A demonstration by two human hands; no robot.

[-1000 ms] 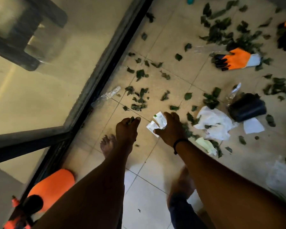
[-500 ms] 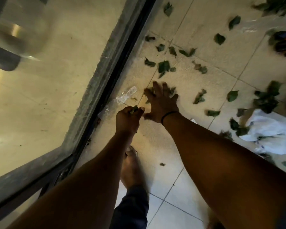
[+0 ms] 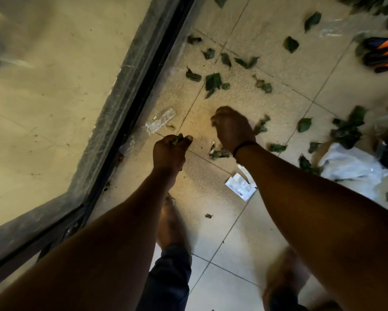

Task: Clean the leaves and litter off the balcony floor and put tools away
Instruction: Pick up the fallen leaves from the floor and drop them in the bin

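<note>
1. Green leaves scattered over the tiled balcony floor, thickest toward its far right side – more of them by the white plastic bag at the right edge.
2. Left hand curled round a small bunch of leaves, thumb pressed over the top.
3. Right hand fisted low over the tile, knuckles up; cannot tell what, if anything, sits inside the fist.
4. Best done by passing each scoop into the left fist – keeping that thumb tight so nothing slips out – then working outward from the door track.
5. Worth taking next: the clear wrapper just beside the track, the white packet under the right forearm, the leaf scraps at the right wrist.
6. Orange glove at the far right edge, untouched – to be put away once the litter is up.
7. Against half a second ago: right fingers spread flat on the tile then, now bunched into a fist; left grip unchanged.
</note>
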